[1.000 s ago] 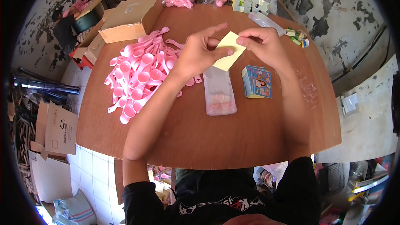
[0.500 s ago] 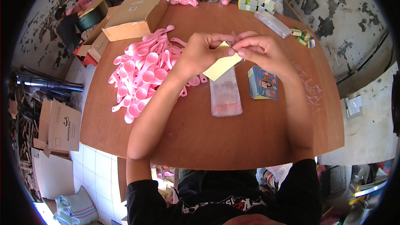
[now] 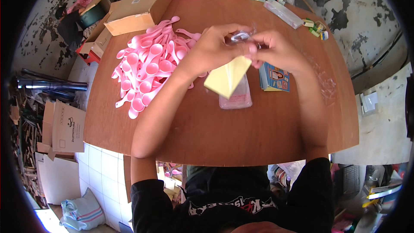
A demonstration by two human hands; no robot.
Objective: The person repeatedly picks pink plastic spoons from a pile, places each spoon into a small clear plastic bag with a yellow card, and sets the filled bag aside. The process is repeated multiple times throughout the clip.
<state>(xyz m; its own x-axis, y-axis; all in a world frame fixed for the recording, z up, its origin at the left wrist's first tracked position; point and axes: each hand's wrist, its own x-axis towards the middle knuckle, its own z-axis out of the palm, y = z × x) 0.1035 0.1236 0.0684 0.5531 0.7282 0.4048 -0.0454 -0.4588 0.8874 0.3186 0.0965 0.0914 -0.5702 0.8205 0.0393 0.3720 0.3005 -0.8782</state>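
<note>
Two bare hands, raised above the far end of the stack of clear plastic bags (image 3: 240, 97). Left hand (image 3: 211, 48): fingers curled, thumb pressed in, closed on one yellow card (image 3: 226, 79), which hangs tilted over the left part of the stack. Right hand (image 3: 278, 51): half curled, fingertips gathered at the card's upper corner; blur hides whether they grip it. Clear film (image 3: 240, 37), one piece, crumpled, between the hands, beyond the stack. Pink spoons (image 3: 144, 67), one large heap, left of the stack. Blue printed cards (image 3: 277, 77), one pile, just right of the stack. Cardboard box (image 3: 137, 11), one, beyond the stack to the left. Long clear packet (image 3: 283, 14), one, beyond the stack to the right. Brown table (image 3: 215, 133), one, beneath the stack.
</note>
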